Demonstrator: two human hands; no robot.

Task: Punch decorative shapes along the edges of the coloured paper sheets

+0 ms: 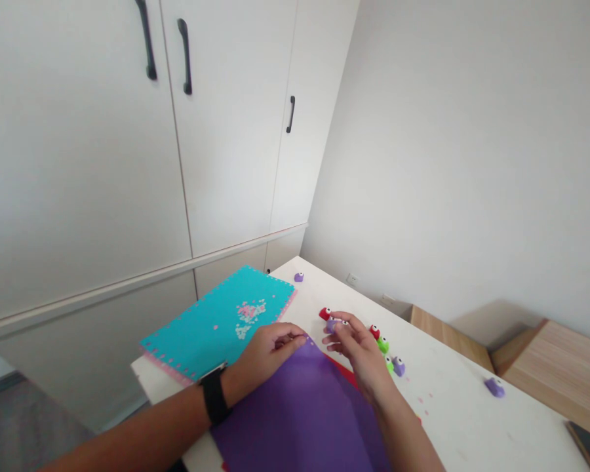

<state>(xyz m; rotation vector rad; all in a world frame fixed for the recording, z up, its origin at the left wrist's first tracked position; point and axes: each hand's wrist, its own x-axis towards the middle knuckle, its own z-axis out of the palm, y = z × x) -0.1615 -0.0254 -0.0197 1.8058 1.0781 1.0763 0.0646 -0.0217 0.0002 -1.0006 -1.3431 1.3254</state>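
Observation:
A purple sheet of paper (pixel 299 406) lies in front of me, with a few small punched marks at its far corner. My left hand (pixel 273 351), a black band on its wrist, pinches that corner between thumb and fingers. Just right of the corner, my right hand (pixel 351 341) holds a small purple hole punch (pixel 331 325) with round white eyes between thumb and fingers. Red paper (pixel 341 371) shows under the purple sheet's right edge. A red punch (pixel 325 313) stands just beyond my right fingers.
On the left lies a blue sheet (pixel 201 321) with notched edges over pink paper, bearing loose paper bits (pixel 250 314). Several red, green and purple punches (pixel 398 366) sit right of my hand. Single purple punches rest at the table's far corner (pixel 299 277) and right side (pixel 494 387).

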